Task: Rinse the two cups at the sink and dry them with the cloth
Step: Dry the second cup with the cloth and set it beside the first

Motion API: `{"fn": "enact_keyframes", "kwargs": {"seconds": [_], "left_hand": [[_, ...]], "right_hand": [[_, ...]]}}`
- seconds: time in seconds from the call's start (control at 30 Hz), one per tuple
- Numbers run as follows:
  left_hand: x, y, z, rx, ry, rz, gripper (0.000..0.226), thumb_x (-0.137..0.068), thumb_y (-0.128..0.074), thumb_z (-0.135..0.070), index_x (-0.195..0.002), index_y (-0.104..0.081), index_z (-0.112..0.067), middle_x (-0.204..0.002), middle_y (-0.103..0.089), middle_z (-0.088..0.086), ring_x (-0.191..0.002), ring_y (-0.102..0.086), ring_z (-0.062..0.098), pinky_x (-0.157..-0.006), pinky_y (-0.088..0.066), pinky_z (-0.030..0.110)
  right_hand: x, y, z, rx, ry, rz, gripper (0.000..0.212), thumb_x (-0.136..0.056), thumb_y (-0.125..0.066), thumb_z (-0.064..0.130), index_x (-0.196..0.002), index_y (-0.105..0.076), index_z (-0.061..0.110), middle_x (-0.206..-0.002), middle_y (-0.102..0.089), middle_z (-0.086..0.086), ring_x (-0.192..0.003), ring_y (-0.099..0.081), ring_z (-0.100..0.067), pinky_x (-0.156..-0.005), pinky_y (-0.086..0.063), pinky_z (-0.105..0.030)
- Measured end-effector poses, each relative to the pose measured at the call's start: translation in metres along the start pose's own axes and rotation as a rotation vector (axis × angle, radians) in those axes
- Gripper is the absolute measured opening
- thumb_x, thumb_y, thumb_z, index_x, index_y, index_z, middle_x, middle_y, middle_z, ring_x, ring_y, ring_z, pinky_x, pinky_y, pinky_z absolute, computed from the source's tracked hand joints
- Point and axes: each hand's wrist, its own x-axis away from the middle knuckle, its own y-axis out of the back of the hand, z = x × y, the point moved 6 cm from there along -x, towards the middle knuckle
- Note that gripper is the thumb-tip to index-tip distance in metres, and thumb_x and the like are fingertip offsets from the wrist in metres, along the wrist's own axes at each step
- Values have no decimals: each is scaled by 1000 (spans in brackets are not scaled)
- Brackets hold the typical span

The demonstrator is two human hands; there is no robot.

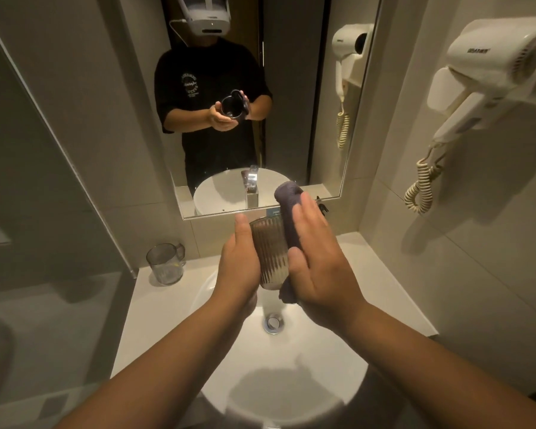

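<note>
My left hand (239, 261) grips a ribbed, smoky translucent cup (270, 252), held above the white sink basin (291, 366) with its mouth tilted away from me. Pressed against the cup's right side is a dark grey cloth (288, 205), which my right hand (319, 261) holds. The cloth sticks up past the cup's rim and hangs a little below its base. A second cup (164, 263), clear with a handle, stands upright on the counter at the sink's back left corner.
The drain plug (273, 323) sits in the middle of the basin. The tap is hidden behind the cup and only its reflection shows in the mirror (229, 119). A white wall hairdryer (489, 82) with a coiled cord hangs on the right wall.
</note>
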Motion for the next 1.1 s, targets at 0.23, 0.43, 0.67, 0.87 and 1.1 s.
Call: {"fn": "enact_keyframes", "kwargs": {"seconds": [0.23,0.43,0.67,0.87,1.1], "left_hand": [[-5,-9,8,136,35,200,67,-95,-25,-71,-120,-69,-26,-116,-75,4,-111,-71,20,-92,-53,37],[-1,-8,14,142,179,271,76,-94,-22,-74,-95,-73,-18,-85,-76,5,-79,-76,18,-68,-58,33],[-6,-6,-4,-11,63,69,62,-97,-22,-68,-90,-71,-31,-95,-76,2,-95,-72,21,-82,-57,40],[-3,-15,-2,6,-59,182,75,-82,-33,-81,-132,-56,-31,-124,-69,-3,-115,-65,16,-90,-55,33],[3,-7,6,120,139,211,71,-96,-22,-70,-104,-72,-21,-91,-78,5,-82,-77,19,-69,-60,35]], "right_hand": [[10,-11,14,263,233,-51,56,-94,-38,21,-144,-34,-2,-155,-26,-22,-149,-16,-33,-120,-21,-44],[8,-10,-13,-316,-52,33,60,-93,-29,29,-151,-19,21,-163,-12,2,-150,-12,-9,-121,-19,-36],[0,-9,-16,-191,-165,17,60,-96,-27,30,-154,-15,22,-163,-8,7,-148,-8,-2,-121,-18,-32],[4,-11,9,193,144,-96,57,-94,-36,22,-147,-30,3,-158,-24,-16,-149,-15,-28,-120,-18,-39],[6,-12,-18,-660,-225,55,56,-95,-32,26,-149,-26,38,-149,-42,6,-136,-42,-16,-106,-45,-46]]}}
